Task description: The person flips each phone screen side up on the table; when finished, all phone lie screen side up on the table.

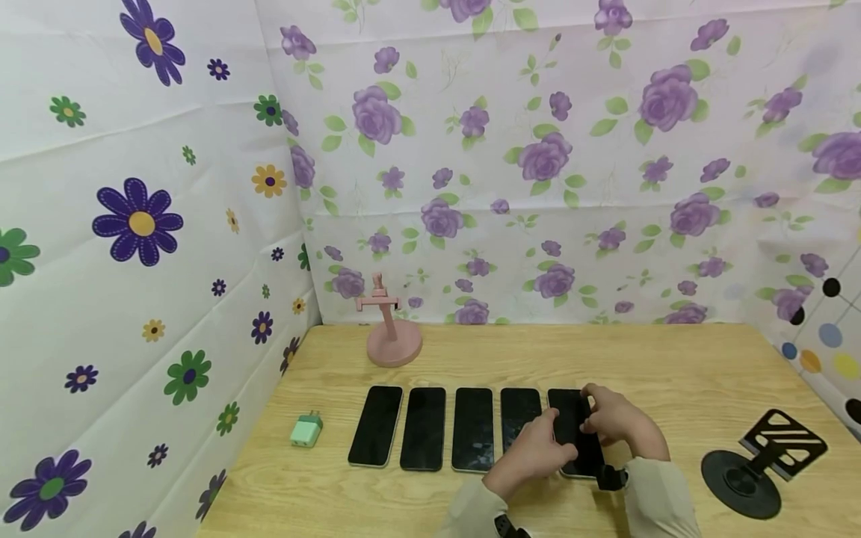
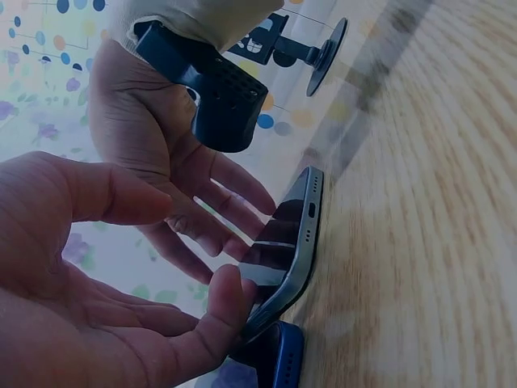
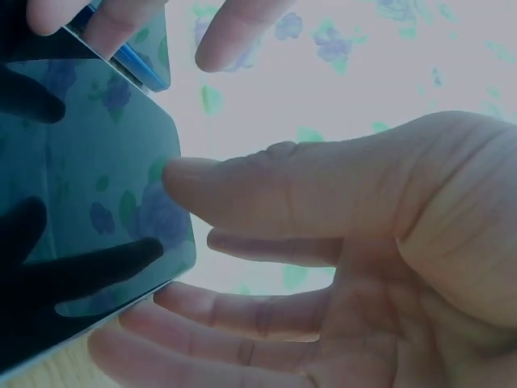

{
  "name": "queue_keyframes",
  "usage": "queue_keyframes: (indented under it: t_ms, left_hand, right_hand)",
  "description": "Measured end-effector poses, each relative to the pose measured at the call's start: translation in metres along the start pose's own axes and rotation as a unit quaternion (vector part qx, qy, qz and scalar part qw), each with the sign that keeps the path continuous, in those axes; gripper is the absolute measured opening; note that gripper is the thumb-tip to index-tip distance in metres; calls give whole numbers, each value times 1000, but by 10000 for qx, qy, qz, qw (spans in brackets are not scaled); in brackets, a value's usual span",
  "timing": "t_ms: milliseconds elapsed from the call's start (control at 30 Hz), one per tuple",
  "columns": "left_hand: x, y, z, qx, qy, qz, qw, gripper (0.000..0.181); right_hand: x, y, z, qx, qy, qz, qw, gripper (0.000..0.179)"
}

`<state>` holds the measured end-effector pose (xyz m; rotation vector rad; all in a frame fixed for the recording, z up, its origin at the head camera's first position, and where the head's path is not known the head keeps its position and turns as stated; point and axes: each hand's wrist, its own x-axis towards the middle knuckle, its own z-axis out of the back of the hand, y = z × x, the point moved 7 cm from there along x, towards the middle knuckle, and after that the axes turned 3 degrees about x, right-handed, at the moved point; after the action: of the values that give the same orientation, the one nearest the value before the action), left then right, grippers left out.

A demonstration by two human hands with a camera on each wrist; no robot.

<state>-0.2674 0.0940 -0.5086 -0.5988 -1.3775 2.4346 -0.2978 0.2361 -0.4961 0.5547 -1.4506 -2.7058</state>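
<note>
A black-screened smartphone (image 1: pixel 570 415) lies face up at the right end of a row on the wooden table. My left hand (image 1: pixel 534 450) is at its left edge; in the left wrist view, fingertips touch the phone's pale metal side (image 2: pixel 297 271). Along the opposite edge is my right hand (image 1: pixel 617 420), its fingers extended beside the phone and its thumb (image 3: pixel 242 187) at the corner. Neither hand plainly grips it. A neighbouring phone (image 1: pixel 519 403) is partly hidden by the left hand; a blue-edged phone (image 2: pixel 289 356) shows beside the pale one.
More phones (image 1: pixel 424 430) lie side by side to the left. Beyond them are a mint-green charger plug (image 1: pixel 306 430) and a pink phone stand (image 1: pixel 394 344). At the right is a black stand (image 1: pixel 743 482). Floral sheets (image 1: pixel 498 164) hang behind the table.
</note>
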Motion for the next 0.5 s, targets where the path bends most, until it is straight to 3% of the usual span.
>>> queue_keyframes:
  t_ms: [133, 300, 500]
  left_hand:
    - [0, -3, 4, 66, 11, -164, 9998, 66]
    - [2, -9, 15, 36, 41, -390, 9992, 63]
    - [5, -12, 32, 151, -237, -396, 9988, 60]
  right_hand:
    - [0, 3, 3, -131, -23, 87, 9999, 57]
    - [-2, 14, 16, -967, -308, 502, 9936, 56]
    - [-7, 25, 27, -1320, -506, 713, 9874, 62]
